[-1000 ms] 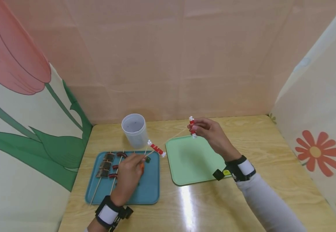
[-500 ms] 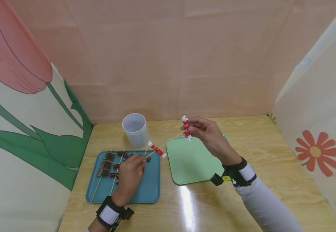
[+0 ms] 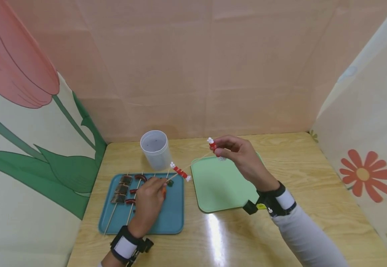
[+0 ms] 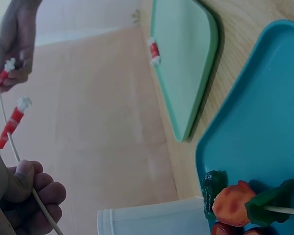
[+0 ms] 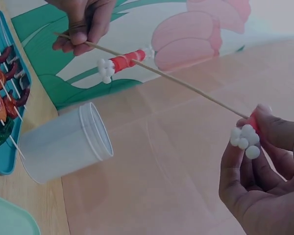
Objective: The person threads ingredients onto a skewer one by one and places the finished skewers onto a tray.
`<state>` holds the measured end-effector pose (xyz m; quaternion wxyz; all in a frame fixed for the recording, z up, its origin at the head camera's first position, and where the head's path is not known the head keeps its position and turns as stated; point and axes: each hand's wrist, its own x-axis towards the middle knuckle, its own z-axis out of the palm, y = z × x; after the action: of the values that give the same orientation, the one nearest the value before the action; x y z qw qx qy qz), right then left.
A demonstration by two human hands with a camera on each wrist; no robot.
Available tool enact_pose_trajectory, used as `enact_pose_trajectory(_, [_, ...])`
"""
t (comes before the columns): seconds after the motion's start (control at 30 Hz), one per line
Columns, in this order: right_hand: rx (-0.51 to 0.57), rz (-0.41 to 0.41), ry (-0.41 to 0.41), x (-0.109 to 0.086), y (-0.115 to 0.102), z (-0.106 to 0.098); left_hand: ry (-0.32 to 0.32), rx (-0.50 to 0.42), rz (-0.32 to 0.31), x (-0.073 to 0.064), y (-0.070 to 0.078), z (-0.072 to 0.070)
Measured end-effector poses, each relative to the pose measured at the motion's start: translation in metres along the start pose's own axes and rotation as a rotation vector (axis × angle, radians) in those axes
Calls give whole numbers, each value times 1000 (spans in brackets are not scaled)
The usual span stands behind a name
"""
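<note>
My left hand [image 3: 149, 204] grips a thin wooden skewer [image 5: 186, 88] over the blue tray. Partway along the skewer sits a red piece with white knobby ends [image 3: 181, 171], pierced through its middle. Between thumb and fingers, my right hand [image 3: 238, 155] pinches a second such red-and-white piece [image 3: 212, 144] at the skewer's far tip. Those fingers cover part of that piece, so how deep the tip goes in cannot be told. In the left wrist view, one more red-and-white piece [image 4: 154, 51] lies at the edge of the green tray [image 3: 220, 185].
Loaded skewers with dark squares [image 3: 121, 190], dark red curled pieces [image 3: 131, 201] and green and orange pieces [image 4: 232, 203] lie on the blue tray [image 3: 177, 226]. Behind it stands a translucent white cup [image 3: 156, 152]. Patterned cloth walls surround the wooden table [image 3: 247, 237].
My right hand has brought its red-and-white piece leftward to the skewer's tip and turned it slightly. My left hand has stayed nearly still with the skewer.
</note>
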<state>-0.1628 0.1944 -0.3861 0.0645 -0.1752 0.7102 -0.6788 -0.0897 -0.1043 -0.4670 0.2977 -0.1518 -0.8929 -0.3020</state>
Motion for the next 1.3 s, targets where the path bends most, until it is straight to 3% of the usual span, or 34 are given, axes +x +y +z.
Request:
enact_pose_trajectory(0.2, [74,48,-1,-1,4,6,3,3,29,0,-2,0])
enact_pose_trajectory(0.33, [58,58,23,-2,10,13,6,2,26,-1,-3,0])
enact_pose_trajectory(0.57, [5,88,-17,1,25,39,6,-57,121,9,3,6])
enact_pose_trajectory(0.67, [-4,94,9,3,27,44,-7,-49,89,14,6,6])
enact_pose_trajectory(0.77, [-60,90,-35,5,31,42,2,-40,72,13,5,3])
enact_pose_trajectory(0.87, [-212,79,-105,9,40,28,15,-27,67,9,2,0])
enact_pose_trajectory(0.97, [-465,46,-95,17,62,-1,45,-16,68,5,-4,-4])
enact_pose_trajectory(1.2, [-1156,-26,65,24,158,-91,77,-7,43,1,-15,-11])
enact_pose_trajectory(1.3, [-1333,-22,58,19,192,-116,58,-9,26,-2,-17,-11])
